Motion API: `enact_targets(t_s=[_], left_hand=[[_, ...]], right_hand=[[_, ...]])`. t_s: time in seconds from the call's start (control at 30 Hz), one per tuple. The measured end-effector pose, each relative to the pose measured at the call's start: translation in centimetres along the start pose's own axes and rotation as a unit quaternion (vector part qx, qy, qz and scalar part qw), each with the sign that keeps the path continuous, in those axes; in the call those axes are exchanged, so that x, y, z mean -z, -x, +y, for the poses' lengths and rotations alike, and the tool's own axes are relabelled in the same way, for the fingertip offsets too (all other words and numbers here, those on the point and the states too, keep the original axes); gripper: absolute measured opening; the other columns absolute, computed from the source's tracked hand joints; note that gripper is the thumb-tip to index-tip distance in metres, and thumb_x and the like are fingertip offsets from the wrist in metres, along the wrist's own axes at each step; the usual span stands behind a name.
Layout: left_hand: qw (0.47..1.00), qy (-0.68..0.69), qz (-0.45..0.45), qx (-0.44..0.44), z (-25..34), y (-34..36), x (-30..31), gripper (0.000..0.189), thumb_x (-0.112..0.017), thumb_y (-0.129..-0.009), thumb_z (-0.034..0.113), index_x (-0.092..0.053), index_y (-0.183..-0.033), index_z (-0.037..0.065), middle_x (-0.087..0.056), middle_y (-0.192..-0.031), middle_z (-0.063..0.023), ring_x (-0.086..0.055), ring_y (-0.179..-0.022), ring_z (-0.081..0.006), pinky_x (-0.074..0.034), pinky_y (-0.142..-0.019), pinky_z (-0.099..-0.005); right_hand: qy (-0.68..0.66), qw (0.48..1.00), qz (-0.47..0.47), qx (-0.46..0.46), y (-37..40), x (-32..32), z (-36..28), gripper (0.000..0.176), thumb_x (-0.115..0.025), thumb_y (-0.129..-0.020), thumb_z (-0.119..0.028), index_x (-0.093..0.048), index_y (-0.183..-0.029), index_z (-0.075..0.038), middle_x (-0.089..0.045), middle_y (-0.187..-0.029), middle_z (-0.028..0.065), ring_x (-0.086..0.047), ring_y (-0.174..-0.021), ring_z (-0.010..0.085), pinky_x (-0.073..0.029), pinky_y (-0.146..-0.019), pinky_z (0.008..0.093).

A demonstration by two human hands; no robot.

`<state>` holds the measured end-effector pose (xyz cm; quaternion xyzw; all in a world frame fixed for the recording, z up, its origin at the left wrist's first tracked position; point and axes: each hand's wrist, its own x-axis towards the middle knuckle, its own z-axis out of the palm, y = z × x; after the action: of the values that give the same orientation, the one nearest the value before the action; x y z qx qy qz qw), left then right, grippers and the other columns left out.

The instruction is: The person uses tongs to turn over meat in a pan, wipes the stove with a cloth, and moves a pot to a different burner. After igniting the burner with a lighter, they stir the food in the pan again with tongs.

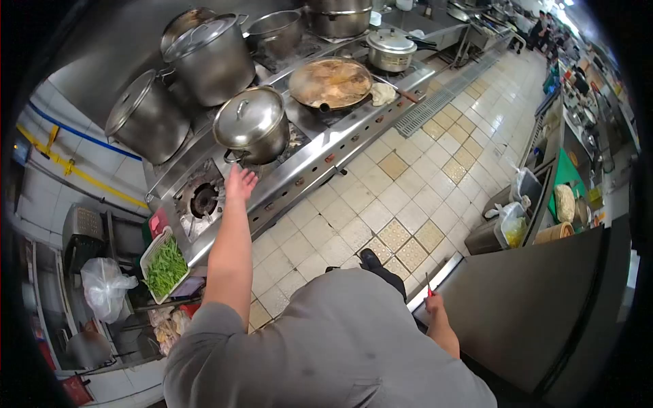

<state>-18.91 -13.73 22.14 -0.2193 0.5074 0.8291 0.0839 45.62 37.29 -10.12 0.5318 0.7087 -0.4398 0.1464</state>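
My left hand (pixel 241 182) is stretched out over the front of the stove (pixel 286 187), fingers apart and holding nothing. Just beyond it stands a lidded steel pot (pixel 253 129), and a bare burner (pixel 204 198) lies to its left. At my right side, my right hand (pixel 433 302) is closed around a small red-handled tool (pixel 429 285) with a thin tip pointing up. A steel counter or cabinet top (pixel 517 299) is beside that hand. Farther along the stove, a wide pan (pixel 330 83) holds brown liquid.
Large pots (pixel 211 61) stand at the back of the stove, and a pressure cooker (pixel 391 49) is farther right. A basket of greens (pixel 165 266) sits at the stove's near left end. Bins with plastic bags (pixel 510 221) line the right side. People (pixel 539 30) stand far down the aisle.
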Motion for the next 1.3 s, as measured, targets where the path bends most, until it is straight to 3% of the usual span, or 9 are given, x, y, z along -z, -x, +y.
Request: enact_targets(t_s=[0.13, 0.4, 0.6, 0.73, 0.83, 0.9, 1.03, 1.13, 1.3], left_hand=[[0.996, 0.049, 0.06, 0.04, 2.5, -2.3, -1.7, 0.059, -0.059, -0.097, 0.04, -0.037, -0.136, 0.003, -0.049, -0.11, -0.0107, -0.05, -0.095, -0.0261, -0.05, -0.083, -0.047], [0.982, 0.143, 0.041, 0.117, 1.8, -4.2, -0.7, 0.05, -0.058, -0.096, 0.048, -0.05, -0.097, -0.001, -0.052, -0.095, -0.0089, -0.052, -0.085, -0.0239, -0.049, -0.086, -0.044], [0.983, 0.167, 0.038, 0.064, 0.0, -0.9, -0.7, 0.055, -0.059, -0.095, 0.051, -0.05, -0.119, 0.002, -0.053, -0.105, -0.0091, -0.053, -0.089, -0.0244, -0.049, -0.084, -0.0453], [0.997, -0.044, 0.058, 0.04, -5.8, 3.9, 3.5, 0.05, -0.06, -0.094, 0.051, -0.052, -0.125, 0.012, -0.056, -0.106, -0.0079, -0.054, -0.092, -0.023, -0.051, -0.077, -0.045], [0.97, -0.237, 0.058, 0.001, -16.5, 7.3, 12.0, 0.03, -0.057, -0.099, 0.041, -0.06, -0.104, 0.012, -0.058, -0.083, -0.0022, -0.055, -0.066, -0.0171, -0.048, -0.055, -0.0358], [0.971, -0.153, 0.038, 0.181, -22.6, 11.7, 20.5, 0.027, -0.061, -0.095, 0.037, -0.062, -0.097, 0.01, -0.056, -0.071, -0.0037, -0.052, -0.057, -0.0195, -0.05, -0.056, -0.0387], [0.874, -0.369, 0.186, 0.254, -30.6, 23.6, 33.0, 0.04, -0.066, -0.089, 0.04, -0.064, -0.09, -0.001, -0.064, -0.076, -0.0147, -0.065, -0.066, -0.0261, -0.051, -0.05, -0.0446], [0.799, -0.429, 0.237, 0.348, -29.6, 32.3, 35.4, 0.041, -0.062, -0.088, 0.037, -0.064, -0.074, -0.002, -0.063, -0.065, -0.0156, -0.061, -0.057, -0.0263, -0.049, -0.048, -0.0437], [0.777, -0.429, 0.286, 0.361, -31.0, 36.9, 38.3, 0.044, -0.059, -0.09, 0.039, -0.065, -0.075, -0.002, -0.064, -0.065, -0.0152, -0.061, -0.051, -0.0284, -0.053, -0.051, -0.0443]], right_hand=[[-0.058, 0.997, -0.024, -0.038, 2.4, 1.0, -1.8, 0.04, -0.066, -0.084, -0.005, -0.058, -0.123, -0.009, -0.056, -0.063, 0.0076, -0.051, -0.041, 0.0203, -0.039, -0.034, 0.0369], [-0.047, 0.998, -0.032, -0.03, 2.4, 2.4, -2.4, 0.052, -0.065, -0.085, -0.004, -0.054, -0.135, -0.012, -0.054, -0.065, 0.0053, -0.049, -0.044, 0.0178, -0.038, -0.036, 0.0369], [-0.001, 0.999, -0.045, -0.017, 3.6, 5.7, -11.0, 0.045, -0.065, -0.083, 0.002, -0.059, -0.127, -0.006, -0.058, -0.066, 0.0039, -0.052, -0.044, 0.0157, -0.038, -0.037, 0.0339], [0.026, 0.997, -0.062, 0.029, 0.1, 6.1, -13.0, 0.05, -0.064, -0.084, -0.009, -0.055, -0.133, -0.012, -0.056, -0.068, 0.0055, -0.051, -0.047, 0.0151, -0.037, -0.037, 0.0321], [0.007, 0.994, -0.078, 0.071, -1.1, 6.4, -15.4, 0.051, -0.067, -0.081, 0.0, -0.057, -0.131, -0.006, -0.059, -0.071, 0.005, -0.053, -0.049, 0.0149, -0.038, -0.039, 0.0335], [0.036, 0.992, -0.093, 0.078, -0.8, 7.2, -17.3, 0.052, -0.069, -0.079, -0.001, -0.057, -0.13, -0.004, -0.06, -0.073, 0.0055, -0.053, -0.049, 0.0153, -0.039, -0.04, 0.034], [0.111, 0.981, -0.127, 0.098, -3.4, 8.3, -18.8, 0.054, -0.078, -0.075, -0.008, -0.059, -0.125, -0.002, -0.064, -0.075, 0.008, -0.056, -0.05, 0.0164, -0.043, -0.043, 0.0364], [0.224, 0.962, -0.118, 0.099, -3.5, 9.4, -22.1, 0.061, -0.086, -0.074, -0.024, -0.06, -0.124, -0.001, -0.067, -0.079, 0.0113, -0.06, -0.054, 0.0177, -0.045, -0.046, 0.036], [0.137, 0.975, -0.176, 0.012, -3.5, 11.6, -26.3, 0.06, -0.084, -0.077, -0.045, -0.062, -0.119, -0.008, -0.06, -0.075, 0.0054, -0.053, -0.052, 0.0169, -0.043, -0.044, 0.0351]])
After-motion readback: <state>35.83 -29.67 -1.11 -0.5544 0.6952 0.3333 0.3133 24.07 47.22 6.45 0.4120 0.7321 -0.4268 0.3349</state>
